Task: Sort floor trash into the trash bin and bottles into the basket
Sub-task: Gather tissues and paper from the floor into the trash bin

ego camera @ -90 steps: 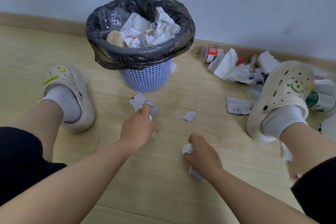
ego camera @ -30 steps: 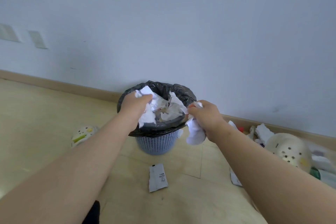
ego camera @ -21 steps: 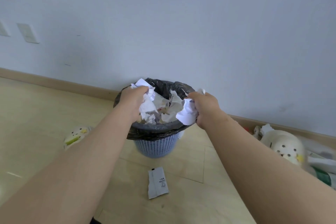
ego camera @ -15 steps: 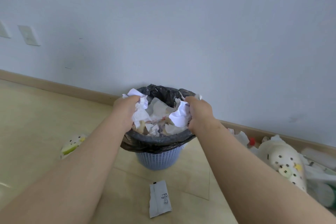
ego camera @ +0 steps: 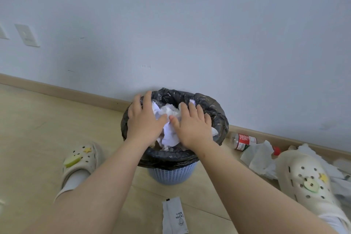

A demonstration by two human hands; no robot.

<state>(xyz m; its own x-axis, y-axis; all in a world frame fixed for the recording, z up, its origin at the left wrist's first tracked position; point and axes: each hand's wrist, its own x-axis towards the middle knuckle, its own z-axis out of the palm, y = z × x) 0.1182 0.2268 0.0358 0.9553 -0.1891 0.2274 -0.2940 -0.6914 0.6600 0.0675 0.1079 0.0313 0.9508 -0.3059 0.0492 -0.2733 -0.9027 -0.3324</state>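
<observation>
Risks overfilling the trash bin [ego camera: 171, 174], heaped to the rim against the wall. Pressing crumpled paper [ego camera: 170, 135] down inside it with left hand [ego camera: 145, 121] and right hand [ego camera: 191, 129], both flat, fingers spread, gripping nothing. Could spring back and spill over the rim on release; could split the black liner [ego camera: 214, 110] or tip the light tub under a lopsided push. Blue plastic mesh below, glossy wrinkled film above, soft white wads. Right of the bin: ragged tissue [ego camera: 261, 156], then a clear red-labelled bottle [ego camera: 244, 141] on its side; no basket in view. In front of the bin: a flat grey sachet [ego camera: 174, 216].
</observation>
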